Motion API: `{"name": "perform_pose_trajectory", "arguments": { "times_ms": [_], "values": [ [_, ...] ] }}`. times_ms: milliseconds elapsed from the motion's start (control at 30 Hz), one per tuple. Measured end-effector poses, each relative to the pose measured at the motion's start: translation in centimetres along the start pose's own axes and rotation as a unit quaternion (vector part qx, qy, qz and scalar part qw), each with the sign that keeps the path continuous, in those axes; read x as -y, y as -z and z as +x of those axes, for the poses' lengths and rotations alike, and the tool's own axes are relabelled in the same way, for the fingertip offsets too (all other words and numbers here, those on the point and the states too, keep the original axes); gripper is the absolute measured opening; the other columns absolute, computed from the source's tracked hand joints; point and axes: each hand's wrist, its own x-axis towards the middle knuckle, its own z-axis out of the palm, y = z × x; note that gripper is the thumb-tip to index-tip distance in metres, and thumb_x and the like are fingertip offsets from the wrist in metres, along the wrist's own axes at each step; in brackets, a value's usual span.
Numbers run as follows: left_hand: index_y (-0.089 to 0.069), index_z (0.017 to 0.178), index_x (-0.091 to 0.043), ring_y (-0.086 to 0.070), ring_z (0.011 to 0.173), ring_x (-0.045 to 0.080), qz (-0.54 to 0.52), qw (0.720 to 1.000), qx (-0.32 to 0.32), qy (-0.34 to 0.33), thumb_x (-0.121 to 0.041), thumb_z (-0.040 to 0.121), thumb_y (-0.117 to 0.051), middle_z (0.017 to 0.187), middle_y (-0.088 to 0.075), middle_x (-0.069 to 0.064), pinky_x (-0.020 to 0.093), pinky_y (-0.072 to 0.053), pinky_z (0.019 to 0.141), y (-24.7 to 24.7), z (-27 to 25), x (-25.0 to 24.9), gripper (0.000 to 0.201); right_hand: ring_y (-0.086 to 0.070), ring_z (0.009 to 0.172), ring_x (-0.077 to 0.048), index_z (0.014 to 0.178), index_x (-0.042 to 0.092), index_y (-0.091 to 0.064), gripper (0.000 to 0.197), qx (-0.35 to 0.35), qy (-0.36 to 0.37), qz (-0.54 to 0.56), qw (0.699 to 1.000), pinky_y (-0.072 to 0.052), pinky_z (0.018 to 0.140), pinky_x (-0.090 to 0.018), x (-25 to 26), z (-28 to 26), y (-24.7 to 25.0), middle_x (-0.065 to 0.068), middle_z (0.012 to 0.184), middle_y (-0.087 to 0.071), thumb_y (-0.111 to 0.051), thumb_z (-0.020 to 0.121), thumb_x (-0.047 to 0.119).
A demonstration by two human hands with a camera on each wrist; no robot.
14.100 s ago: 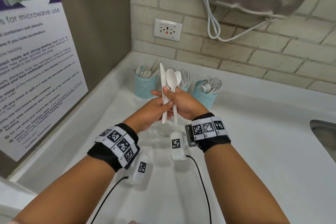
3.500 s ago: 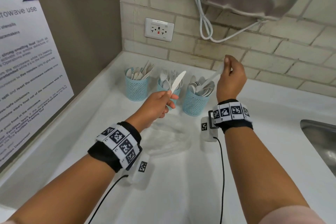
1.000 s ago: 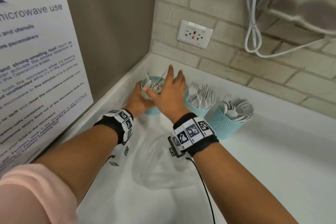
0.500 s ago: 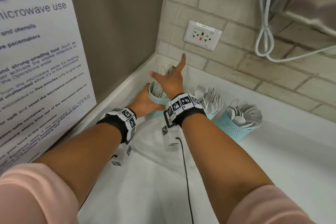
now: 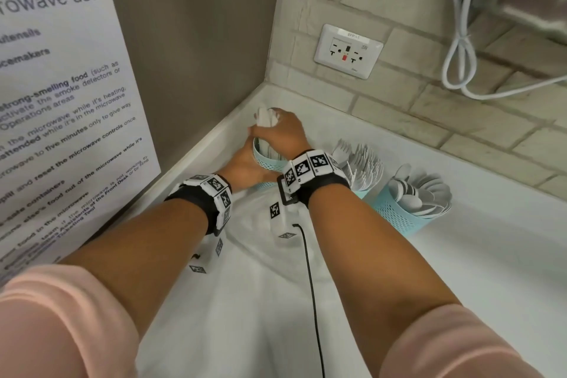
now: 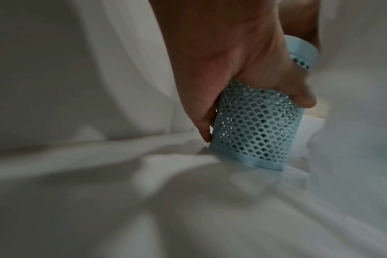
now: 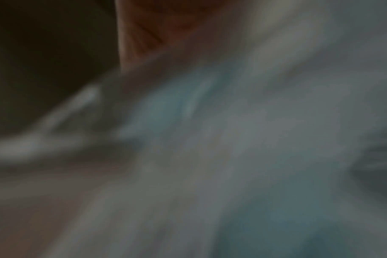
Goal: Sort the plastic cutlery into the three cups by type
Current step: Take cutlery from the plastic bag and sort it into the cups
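Three pale blue mesh cups stand in the back corner of the white counter [image 5: 460, 270]. My left hand [image 5: 244, 163] grips the left cup [image 5: 268, 164] round its wall; the left wrist view shows thumb and fingers wrapped on this cup [image 6: 254, 125], which stands tilted. Above its rim, my right hand [image 5: 280, 132] curls over a bunch of white knives [image 5: 264, 118] sticking out of it. The middle cup [image 5: 363, 193] holds forks [image 5: 360, 159]. Spoons [image 5: 420, 193] fill the right cup [image 5: 399, 218]. The right wrist view is a dark blur.
Walls close the corner on the left and behind. A poster [image 5: 61, 101] hangs on the left wall, a socket [image 5: 348, 50] and a looped white cable [image 5: 460, 70] on the brick one. Crinkled clear plastic [image 5: 254, 224] lies under my wrists.
My right hand, spread flat over the left cup half a second ago, has curled down onto the knife tops. The left hand has stayed on the cup.
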Motion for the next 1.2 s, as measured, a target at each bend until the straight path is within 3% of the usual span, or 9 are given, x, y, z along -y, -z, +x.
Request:
{"name": "perform_pose_trajectory", "arguments": {
  "times_ms": [133,267,333,400,500,600,767,933,1200],
  "values": [
    [-0.038,0.135,-0.023,-0.057,0.118,0.018,0.024,1.000,-0.001,-0.001,-0.042,0.043,-0.095,0.125,-0.059,-0.001,0.048,-0.049,0.096,0.2,0.6,1.0,0.110,-0.062,0.064,-0.025,0.078,0.010,-0.060,0.013,-0.085,-0.011,0.193,0.977,-0.055,0.074,-0.039,-0.2,-0.3,1.5,-0.009,0.068,-0.064,-0.072,0.074,0.014],
    [-0.038,0.134,-0.027,-0.056,0.117,0.014,0.022,1.000,-0.010,-0.003,-0.046,0.041,-0.094,0.124,-0.059,-0.006,0.042,-0.049,0.096,0.1,0.7,1.3,0.110,-0.056,0.053,-0.022,0.073,0.014,-0.055,0.013,-0.093,-0.011,0.245,0.965,-0.051,0.063,-0.032,0.2,-0.7,1.8,-0.008,0.057,-0.058,-0.064,0.083,0.016],
    [-0.037,0.133,-0.027,-0.055,0.118,0.013,0.016,1.000,-0.019,-0.007,-0.045,0.041,-0.093,0.124,-0.057,-0.006,0.041,-0.048,0.098,0.1,0.7,1.4,0.109,-0.058,0.061,-0.020,0.087,0.015,-0.058,0.011,-0.112,-0.010,0.250,0.962,-0.051,0.065,-0.030,-0.1,-0.5,1.8,-0.007,0.071,-0.063,-0.060,0.081,0.006],
    [-0.035,0.133,-0.025,-0.054,0.119,0.012,0.008,1.000,-0.020,-0.012,-0.044,0.042,-0.092,0.126,-0.056,-0.006,0.039,-0.046,0.100,0.0,0.6,1.4,0.109,-0.062,0.080,-0.016,0.117,0.021,-0.052,0.042,-0.153,0.013,0.215,0.964,-0.052,0.073,-0.030,-0.9,-0.1,1.7,-0.002,0.100,-0.062,-0.060,0.080,0.002],
    [-0.031,0.136,-0.023,-0.053,0.120,0.012,0.005,1.000,-0.020,-0.015,-0.045,0.042,-0.091,0.127,-0.055,-0.006,0.040,-0.045,0.102,0.0,0.5,1.3,0.114,-0.041,0.130,-0.017,0.145,0.031,-0.020,0.086,-0.149,0.037,0.221,0.963,-0.038,0.107,-0.035,-1.2,0.0,1.2,-0.006,0.144,-0.040,-0.074,0.078,0.019],
    [-0.031,0.138,-0.025,-0.053,0.122,0.012,0.011,1.000,-0.006,-0.016,-0.049,0.042,-0.092,0.130,-0.054,-0.007,0.042,-0.046,0.101,0.0,0.7,1.3,0.116,-0.025,0.142,-0.020,0.149,0.032,0.001,0.111,-0.109,0.041,0.158,0.981,-0.029,0.114,-0.042,-1.0,0.0,1.1,-0.006,0.156,-0.021,-0.079,0.072,0.034],
    [-0.033,0.139,-0.027,-0.052,0.124,0.013,0.020,1.000,0.008,-0.020,-0.044,0.047,-0.093,0.132,-0.054,-0.006,0.045,-0.046,0.100,0.3,1.2,1.7,0.111,-0.050,0.120,-0.021,0.140,0.026,-0.037,0.077,0.013,0.044,0.069,0.997,-0.044,0.096,-0.027,-0.9,0.1,1.3,-0.007,0.135,-0.049,-0.077,0.075,0.025],
    [-0.041,0.131,-0.025,-0.060,0.113,0.017,0.032,0.999,-0.008,-0.021,-0.043,0.042,-0.095,0.119,-0.062,-0.002,0.045,-0.050,0.095,0.3,1.7,2.2,0.105,-0.057,0.070,-0.020,0.112,0.021,-0.052,0.037,-0.014,-0.014,0.194,0.981,-0.047,0.069,-0.032,-0.6,0.6,2.2,-0.009,0.087,-0.056,-0.062,0.078,0.013],
    [-0.038,0.133,-0.023,-0.057,0.118,0.015,0.035,0.999,-0.010,-0.017,-0.044,0.041,-0.095,0.124,-0.059,-0.004,0.044,-0.050,0.096,0.1,1.4,1.9,0.110,-0.058,0.097,-0.015,0.120,0.014,-0.056,0.044,-0.008,0.072,-0.029,0.997,-0.045,0.088,-0.026,-0.5,0.4,1.7,-0.001,0.109,-0.062,-0.072,0.080,0.021]
  ]
}}
